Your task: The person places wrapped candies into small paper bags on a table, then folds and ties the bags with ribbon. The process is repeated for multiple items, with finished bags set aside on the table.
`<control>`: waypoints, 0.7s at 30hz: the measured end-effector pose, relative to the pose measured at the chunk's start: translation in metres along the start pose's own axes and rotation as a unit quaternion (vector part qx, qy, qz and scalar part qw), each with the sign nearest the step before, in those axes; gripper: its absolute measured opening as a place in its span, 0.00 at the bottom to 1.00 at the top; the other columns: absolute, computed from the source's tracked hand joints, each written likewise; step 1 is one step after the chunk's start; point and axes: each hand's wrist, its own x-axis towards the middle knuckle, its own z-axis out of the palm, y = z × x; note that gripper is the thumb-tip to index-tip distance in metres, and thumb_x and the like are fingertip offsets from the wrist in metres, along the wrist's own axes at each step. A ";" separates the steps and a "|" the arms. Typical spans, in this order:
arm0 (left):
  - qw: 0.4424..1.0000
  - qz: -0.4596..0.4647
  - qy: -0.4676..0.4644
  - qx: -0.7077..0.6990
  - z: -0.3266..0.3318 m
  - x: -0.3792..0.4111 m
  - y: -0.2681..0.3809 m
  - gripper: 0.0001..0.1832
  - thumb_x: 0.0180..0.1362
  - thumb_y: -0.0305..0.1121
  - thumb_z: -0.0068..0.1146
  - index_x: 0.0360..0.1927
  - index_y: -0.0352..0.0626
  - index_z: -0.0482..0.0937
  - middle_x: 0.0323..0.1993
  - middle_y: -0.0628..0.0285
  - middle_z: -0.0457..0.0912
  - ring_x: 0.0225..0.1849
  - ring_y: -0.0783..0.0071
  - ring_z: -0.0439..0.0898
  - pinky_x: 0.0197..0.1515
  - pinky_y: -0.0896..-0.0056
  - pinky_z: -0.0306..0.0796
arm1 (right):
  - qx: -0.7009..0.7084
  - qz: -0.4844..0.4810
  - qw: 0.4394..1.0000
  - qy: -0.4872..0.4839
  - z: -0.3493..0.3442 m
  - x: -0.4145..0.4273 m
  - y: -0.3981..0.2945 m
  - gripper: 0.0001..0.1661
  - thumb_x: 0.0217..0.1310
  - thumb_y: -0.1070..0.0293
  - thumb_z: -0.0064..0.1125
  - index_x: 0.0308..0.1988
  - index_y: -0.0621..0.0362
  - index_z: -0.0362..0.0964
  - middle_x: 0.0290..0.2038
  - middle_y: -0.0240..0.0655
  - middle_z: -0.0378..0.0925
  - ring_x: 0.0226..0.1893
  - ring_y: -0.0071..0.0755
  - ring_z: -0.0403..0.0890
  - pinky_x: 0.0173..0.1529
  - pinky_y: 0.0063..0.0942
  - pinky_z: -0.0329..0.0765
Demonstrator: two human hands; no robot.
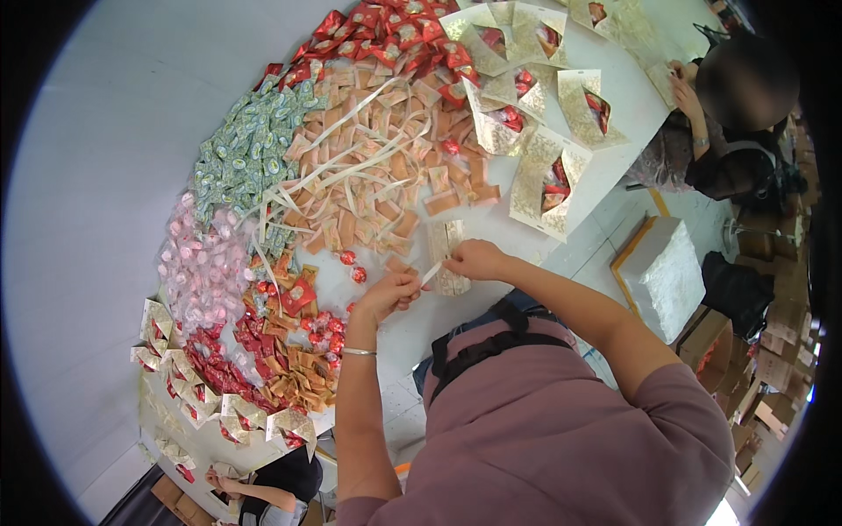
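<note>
Above the table's near edge, my left hand (393,294) and my right hand (477,260) face each other, fingers pinched. A short white ribbon (431,272) stretches between their fingertips. Beneath my right hand lies a narrow, patterned cream-and-gold paper box (446,235), partly hidden by the fingers. More white ribbons (342,169) are strewn over a broad heap of peach-wrapped sweets (388,223). Two red foil-wrapped round sweets (358,274) rest just left of my left hand, with a cluster of similar red sweets (322,329) beside that forearm.
Green sachets (250,141), pink-white sweets (197,263) and red packets (388,33) form heaps along the table. Filled patterned boxes (551,184) stand open at the right. Co-workers sit at both ends, one person's hand (687,92) at upper right. A white foam block (661,276) sits beyond the table edge.
</note>
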 end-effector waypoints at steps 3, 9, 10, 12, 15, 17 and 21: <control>0.977 0.180 0.027 -0.108 0.006 0.008 -0.012 0.11 0.56 0.36 0.52 0.36 0.37 0.76 0.24 0.70 0.72 0.25 0.82 0.70 0.30 0.82 0.66 | 0.017 0.013 1.000 -0.005 -0.003 -0.001 -0.002 0.24 0.52 0.48 0.45 0.27 0.58 0.76 0.25 0.43 0.77 0.29 0.46 0.78 0.35 0.39 0.73; 0.891 0.416 0.053 -0.173 0.034 0.037 -0.018 0.09 0.55 0.29 0.52 0.38 0.38 0.76 0.39 0.62 0.77 0.44 0.73 0.74 0.50 0.76 0.65 | -0.004 0.017 1.000 0.001 -0.003 -0.001 -0.003 0.24 0.53 0.48 0.45 0.27 0.58 0.75 0.25 0.43 0.76 0.29 0.46 0.77 0.34 0.40 0.72; 0.896 0.406 0.054 -0.168 0.036 0.042 -0.020 0.07 0.56 0.29 0.51 0.37 0.39 0.75 0.38 0.61 0.77 0.43 0.72 0.74 0.50 0.74 0.65 | -0.009 0.019 1.000 -0.001 -0.002 -0.002 -0.003 0.24 0.53 0.48 0.44 0.27 0.58 0.75 0.25 0.43 0.76 0.29 0.46 0.77 0.34 0.40 0.72; 0.906 0.388 0.057 -0.161 0.037 0.052 -0.024 0.05 0.57 0.28 0.49 0.36 0.42 0.74 0.36 0.61 0.76 0.43 0.68 0.74 0.48 0.70 0.66 | -0.022 0.022 0.999 0.007 0.001 -0.005 -0.003 0.26 0.53 0.46 0.44 0.27 0.57 0.75 0.25 0.43 0.76 0.29 0.47 0.77 0.34 0.40 0.72; 0.879 0.398 0.035 -0.261 0.033 0.070 -0.027 0.04 0.58 0.28 0.48 0.35 0.42 0.73 0.33 0.62 0.75 0.37 0.72 0.74 0.46 0.72 0.67 | -0.019 0.009 0.999 0.027 0.003 -0.005 0.003 0.30 0.51 0.39 0.46 0.28 0.57 0.75 0.25 0.44 0.75 0.29 0.47 0.76 0.35 0.39 0.71; 0.866 0.417 0.001 -0.276 0.033 0.079 -0.024 0.04 0.58 0.28 0.47 0.35 0.41 0.72 0.31 0.64 0.74 0.33 0.74 0.72 0.44 0.73 0.67 | -0.020 -0.002 0.999 0.047 0.002 -0.004 0.008 0.34 0.48 0.35 0.47 0.29 0.58 0.74 0.25 0.45 0.74 0.30 0.47 0.76 0.35 0.38 0.71; 0.856 0.432 0.013 -0.283 0.037 0.082 -0.021 0.04 0.58 0.28 0.47 0.35 0.41 0.72 0.32 0.64 0.74 0.29 0.78 0.69 0.43 0.73 0.67 | -0.003 -0.012 0.999 0.051 -0.005 -0.003 0.013 0.38 0.43 0.32 0.52 0.28 0.62 0.73 0.26 0.47 0.73 0.31 0.47 0.75 0.36 0.36 0.70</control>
